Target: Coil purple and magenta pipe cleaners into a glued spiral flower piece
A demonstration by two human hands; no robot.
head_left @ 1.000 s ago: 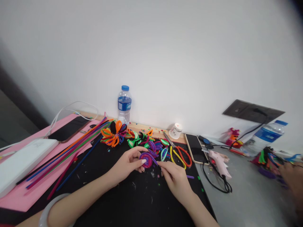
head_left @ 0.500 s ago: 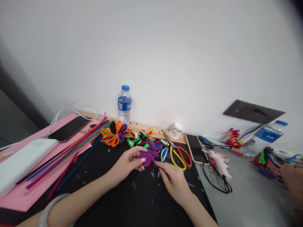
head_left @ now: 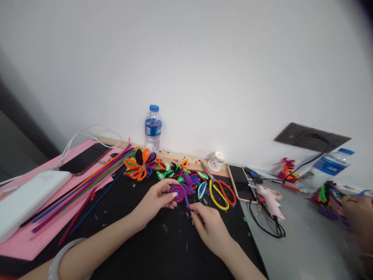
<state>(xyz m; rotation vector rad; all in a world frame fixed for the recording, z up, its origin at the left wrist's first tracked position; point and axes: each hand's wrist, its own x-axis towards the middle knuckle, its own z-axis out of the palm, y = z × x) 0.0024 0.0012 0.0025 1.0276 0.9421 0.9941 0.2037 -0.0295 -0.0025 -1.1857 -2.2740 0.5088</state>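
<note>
A round coil of purple and magenta pipe cleaner is pinched between the thumb and fingers of my left hand. From the coil a purple end runs down to my right hand, whose thumb and forefinger are closed on it. Just behind the coil lie looped pipe-cleaner petals in purple, green and other colours. An orange pipe-cleaner flower sits farther left. Scissors with one yellow and one red handle lie beyond my right hand.
Long loose pipe cleaners lie on pink paper at left, near a phone and white box. A water bottle, paper cup, second phone and pink glue gun stand or lie behind. Another person's hand is at right.
My right hand has shifted slightly down and left, bending the purple end downward around the coil. The left hand keeps its pinch on the coil. The other person's hand has moved a little.
</note>
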